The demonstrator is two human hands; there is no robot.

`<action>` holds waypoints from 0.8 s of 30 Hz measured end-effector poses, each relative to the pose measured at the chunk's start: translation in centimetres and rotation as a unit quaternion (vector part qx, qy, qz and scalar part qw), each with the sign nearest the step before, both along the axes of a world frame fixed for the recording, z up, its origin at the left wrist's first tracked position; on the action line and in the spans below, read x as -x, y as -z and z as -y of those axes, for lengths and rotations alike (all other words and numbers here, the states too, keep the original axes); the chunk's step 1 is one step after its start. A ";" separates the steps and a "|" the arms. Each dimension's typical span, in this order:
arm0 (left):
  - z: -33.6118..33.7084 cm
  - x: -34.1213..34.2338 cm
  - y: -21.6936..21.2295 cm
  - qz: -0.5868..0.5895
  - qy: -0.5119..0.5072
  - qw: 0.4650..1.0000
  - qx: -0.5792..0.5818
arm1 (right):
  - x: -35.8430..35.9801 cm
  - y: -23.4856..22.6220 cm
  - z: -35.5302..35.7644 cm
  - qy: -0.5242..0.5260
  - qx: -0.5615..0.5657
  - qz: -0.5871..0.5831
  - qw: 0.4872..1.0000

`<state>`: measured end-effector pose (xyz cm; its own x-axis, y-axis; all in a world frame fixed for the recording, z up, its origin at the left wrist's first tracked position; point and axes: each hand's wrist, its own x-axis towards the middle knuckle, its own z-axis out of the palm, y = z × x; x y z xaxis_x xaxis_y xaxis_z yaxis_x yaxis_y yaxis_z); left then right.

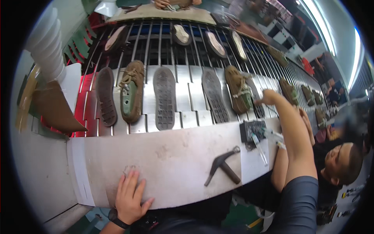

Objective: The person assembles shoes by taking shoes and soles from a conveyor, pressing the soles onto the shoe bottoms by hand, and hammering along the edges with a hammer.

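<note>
My left hand point(130, 195) lies flat on the pale work board point(167, 156), fingers stretched out and holding nothing. On the right, my right arm reaches out over the roller conveyor, and my right hand point(267, 97) is at the edge of a dark shoe sole point(256, 95). Its fingers point down toward the sole and are partly hidden, so a grip cannot be made out. Just left of that sole lies a brown shoe point(237, 89) with green lining and pale laces. A dark hammer point(223, 167) rests on the board between my hands.
Soles point(164, 97) and another brown shoe point(132, 91) lie along the conveyor rollers point(187, 93). A black block point(249, 130) and syringe-like tubes point(260, 148) sit at the board's right. A co-worker point(339, 163) is close on my right. Another person's hands point(161, 4) work across the conveyor.
</note>
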<state>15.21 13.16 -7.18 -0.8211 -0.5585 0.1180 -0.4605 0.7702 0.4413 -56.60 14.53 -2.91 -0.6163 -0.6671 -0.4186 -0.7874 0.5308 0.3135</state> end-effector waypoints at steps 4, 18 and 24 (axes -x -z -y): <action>0.9 1.9 0.3 -0.012 0.016 1.000 0.001 | 3.6 3.2 -5.5 0.032 0.022 -0.009 0.999; 2.4 4.8 -1.3 0.025 -0.014 0.999 -0.019 | 10.6 -7.6 5.6 0.151 0.357 -0.113 0.915; 1.3 3.2 -1.0 0.054 -0.045 0.998 -0.011 | 14.1 0.7 18.7 0.081 0.332 -0.055 0.938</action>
